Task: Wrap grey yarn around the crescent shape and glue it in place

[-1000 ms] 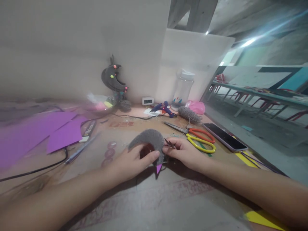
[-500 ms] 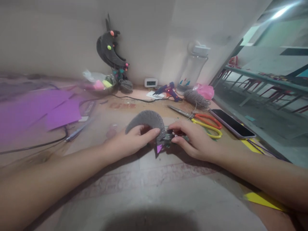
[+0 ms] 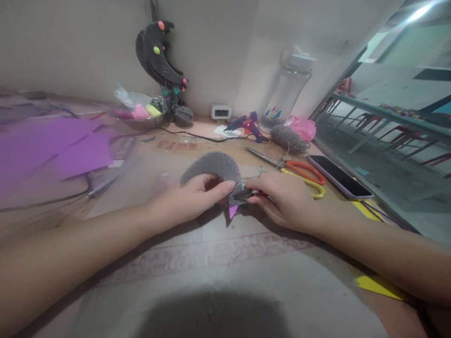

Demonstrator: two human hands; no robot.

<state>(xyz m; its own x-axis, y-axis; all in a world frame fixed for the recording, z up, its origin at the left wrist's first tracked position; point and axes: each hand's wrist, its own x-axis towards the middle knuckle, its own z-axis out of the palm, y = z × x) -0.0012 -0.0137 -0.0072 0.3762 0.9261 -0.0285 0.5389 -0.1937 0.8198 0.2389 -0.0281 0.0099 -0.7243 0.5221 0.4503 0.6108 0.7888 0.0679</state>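
My left hand (image 3: 197,195) is closed around a crescent shape (image 3: 214,164) wrapped in grey yarn, its thumb pressed on the front. A pointed bit of purple (image 3: 233,211) shows at the crescent's lower right end, still uncovered by yarn. Beside that end, my right hand (image 3: 285,199) pinches a small dark grey bundle (image 3: 243,196) that looks like yarn, mostly hidden by the fingers. Just beyond the right hand lie scissors (image 3: 306,171) with orange and yellow handles. A skein of grey yarn (image 3: 287,138) rests behind them.
A phone (image 3: 340,176) lies at the right table edge. Further back stand a glue gun (image 3: 248,126), a small clock (image 3: 221,111), a clear bottle (image 3: 289,91) and a metal bowl (image 3: 144,121). A dark crescent decoration (image 3: 155,56) hangs above. Purple sheets (image 3: 84,155) lie left.
The view has tilted slightly down, so the background sits higher. My right hand has turned a little and its fingers have come closer to the crescent's end. My left hand keeps its hold.
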